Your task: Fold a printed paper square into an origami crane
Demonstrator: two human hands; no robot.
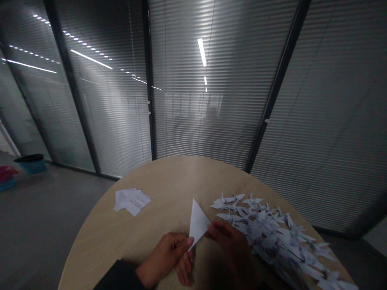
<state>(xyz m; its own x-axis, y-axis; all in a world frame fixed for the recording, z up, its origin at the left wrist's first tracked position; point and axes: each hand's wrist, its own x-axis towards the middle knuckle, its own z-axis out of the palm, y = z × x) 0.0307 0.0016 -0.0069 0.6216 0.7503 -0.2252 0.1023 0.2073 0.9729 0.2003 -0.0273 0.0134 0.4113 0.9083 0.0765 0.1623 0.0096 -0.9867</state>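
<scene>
A white sheet of paper folded into a triangle (198, 222) stands above the round wooden table (169, 181), held between both hands. My left hand (169, 257) pinches its lower tip, fingers closed on the paper. My right hand (228, 237) grips the triangle's right corner, fingers closed too. A large pile of folded white paper cranes (272, 233) lies just right of my right hand, spreading toward the table's right edge.
A small stack of flat white paper sheets (132, 200) lies on the table's left part. Glass walls with closed blinds (211, 100) stand behind the table. A blue bin (32, 162) sits on the grey floor at far left.
</scene>
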